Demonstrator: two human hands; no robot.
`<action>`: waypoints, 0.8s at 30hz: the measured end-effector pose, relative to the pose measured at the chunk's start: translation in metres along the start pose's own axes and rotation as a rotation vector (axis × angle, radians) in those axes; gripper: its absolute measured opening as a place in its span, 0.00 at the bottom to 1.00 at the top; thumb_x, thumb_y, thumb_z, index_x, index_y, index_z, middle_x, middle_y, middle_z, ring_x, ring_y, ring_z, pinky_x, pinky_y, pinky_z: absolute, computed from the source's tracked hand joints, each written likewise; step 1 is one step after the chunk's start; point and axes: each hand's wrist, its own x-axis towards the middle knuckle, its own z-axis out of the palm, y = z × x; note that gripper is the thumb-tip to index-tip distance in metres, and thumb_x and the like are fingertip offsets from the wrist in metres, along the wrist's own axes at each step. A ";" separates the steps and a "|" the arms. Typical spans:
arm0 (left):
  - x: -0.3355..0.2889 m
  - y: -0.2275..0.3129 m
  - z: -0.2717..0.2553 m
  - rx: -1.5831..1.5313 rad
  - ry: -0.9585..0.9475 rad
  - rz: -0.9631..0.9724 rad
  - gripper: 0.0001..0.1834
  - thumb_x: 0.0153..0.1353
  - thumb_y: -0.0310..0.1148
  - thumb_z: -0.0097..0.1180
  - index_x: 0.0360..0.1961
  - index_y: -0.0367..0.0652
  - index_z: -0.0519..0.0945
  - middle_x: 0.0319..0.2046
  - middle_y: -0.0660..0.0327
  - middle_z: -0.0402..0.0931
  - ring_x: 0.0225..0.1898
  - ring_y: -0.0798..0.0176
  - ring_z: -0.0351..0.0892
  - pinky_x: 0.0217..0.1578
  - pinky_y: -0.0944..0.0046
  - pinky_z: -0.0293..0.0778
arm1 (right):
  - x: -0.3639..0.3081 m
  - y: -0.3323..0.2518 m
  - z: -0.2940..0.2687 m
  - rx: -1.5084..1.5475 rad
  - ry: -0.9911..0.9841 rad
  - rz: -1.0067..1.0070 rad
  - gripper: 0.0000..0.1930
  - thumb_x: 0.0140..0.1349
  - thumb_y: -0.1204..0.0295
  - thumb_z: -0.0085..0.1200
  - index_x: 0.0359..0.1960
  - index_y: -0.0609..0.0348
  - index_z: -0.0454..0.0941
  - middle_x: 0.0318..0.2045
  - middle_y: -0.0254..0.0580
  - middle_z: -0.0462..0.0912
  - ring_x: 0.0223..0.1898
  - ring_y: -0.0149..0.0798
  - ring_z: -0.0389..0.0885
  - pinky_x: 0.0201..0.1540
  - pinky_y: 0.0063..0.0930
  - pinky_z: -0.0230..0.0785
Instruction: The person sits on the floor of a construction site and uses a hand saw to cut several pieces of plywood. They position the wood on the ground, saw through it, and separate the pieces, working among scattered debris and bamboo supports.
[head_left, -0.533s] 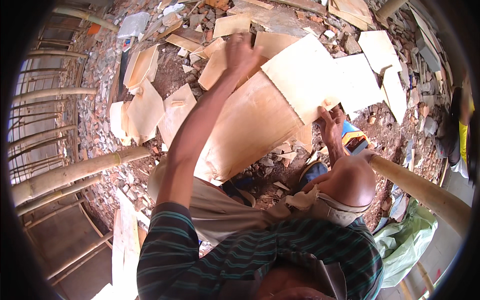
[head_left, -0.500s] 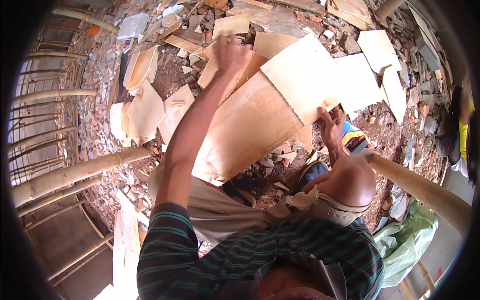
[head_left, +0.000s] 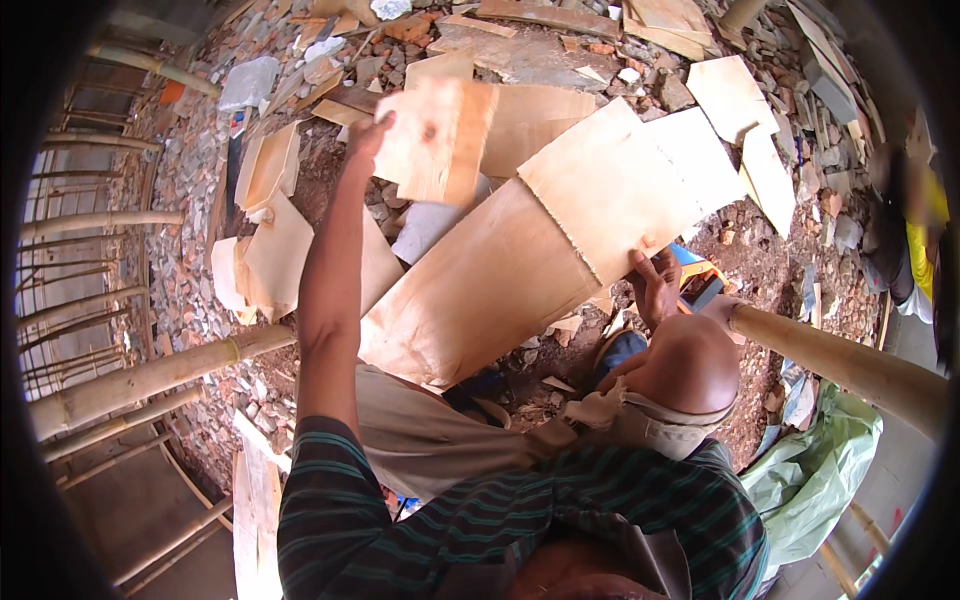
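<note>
So, at left, loose boards (head_left: 285,250) lay overlapped, exact count unclear. Left hand (head_left: 370,138) pinched edge of one raised board (head_left: 445,140), not yet set down. Mid-scene, one long sheet (head_left: 490,285) already lay partly under one rough-edged sheet (head_left: 590,180). Right hand (head_left: 656,287) seemed to pinch rough-edged sheet's near edge. Farther right, at least three more boards (head_left: 732,97), not in hand.
</note>
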 end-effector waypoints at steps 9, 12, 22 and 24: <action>0.016 0.055 0.082 -1.065 0.171 -0.076 0.23 0.59 0.31 0.58 0.52 0.34 0.67 0.46 0.51 0.74 0.41 0.54 0.79 0.40 0.51 0.79 | -0.001 0.003 -0.005 -0.016 0.075 0.018 0.12 0.60 0.76 0.53 0.46 0.61 0.73 0.37 0.44 0.80 0.37 0.38 0.81 0.37 0.34 0.78; -0.007 0.064 0.140 -1.045 0.049 -0.201 0.26 0.61 0.37 0.58 0.56 0.35 0.66 0.49 0.53 0.72 0.49 0.53 0.75 0.47 0.48 0.75 | -0.003 0.001 -0.002 0.033 0.086 0.029 0.15 0.57 0.80 0.54 0.48 0.63 0.73 0.38 0.42 0.80 0.38 0.36 0.80 0.41 0.29 0.73; -0.049 0.078 0.110 0.056 -0.432 0.215 0.32 0.65 0.54 0.45 0.54 0.32 0.70 0.48 0.51 0.75 0.47 0.57 0.75 0.52 0.60 0.69 | 0.012 -0.007 0.018 -0.029 0.084 -0.012 0.17 0.55 0.76 0.56 0.48 0.67 0.74 0.38 0.44 0.81 0.38 0.37 0.79 0.40 0.31 0.73; -0.068 0.072 0.089 -0.023 -0.571 0.150 0.31 0.67 0.53 0.42 0.52 0.31 0.72 0.44 0.52 0.77 0.43 0.60 0.76 0.48 0.61 0.71 | 0.027 -0.008 0.026 -0.246 0.106 0.049 0.18 0.55 0.75 0.55 0.47 0.69 0.73 0.37 0.46 0.81 0.38 0.39 0.80 0.39 0.32 0.74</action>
